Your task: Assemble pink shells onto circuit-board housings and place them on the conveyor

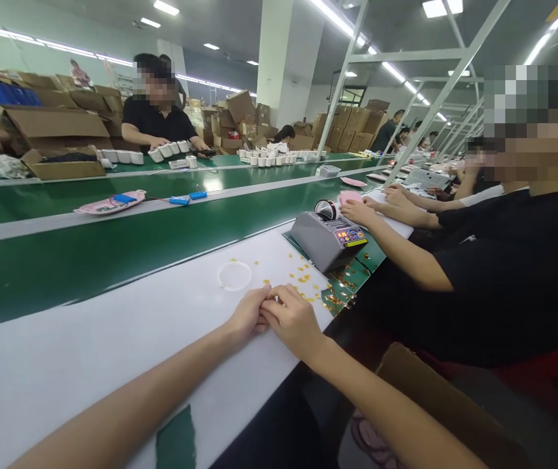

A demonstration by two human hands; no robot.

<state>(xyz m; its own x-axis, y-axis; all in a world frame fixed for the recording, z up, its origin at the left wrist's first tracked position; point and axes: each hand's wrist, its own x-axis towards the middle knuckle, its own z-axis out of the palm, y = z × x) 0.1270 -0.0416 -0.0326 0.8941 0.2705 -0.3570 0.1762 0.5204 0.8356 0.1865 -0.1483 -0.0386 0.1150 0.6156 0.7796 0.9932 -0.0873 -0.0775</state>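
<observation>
My left hand (pixel 250 309) and my right hand (pixel 294 319) meet over the white work surface (pixel 127 345), fingertips touching. Both have their fingers closed, the right in a pinch against the left. Whatever lies between them, if anything, is hidden. A thin clear ring (pixel 234 276) rests on the surface just beyond my left hand. Small amber tape pieces (pixel 303 279) are scattered past my right hand. Behind them stands a grey electric tape dispenser (pixel 325 240) with a lit panel and a tape roll (pixel 325 209) on top.
A green conveyor (pixel 171 244) runs along the far side. On its pale strip sit a pink tray (pixel 112 203) and blue cylindrical cells (pixel 180 200) with wires. A co-worker in black (pixel 503 280) sits close at right, hands on a pink piece (pixel 350 197). Another person (pixel 161 120) handles white parts opposite.
</observation>
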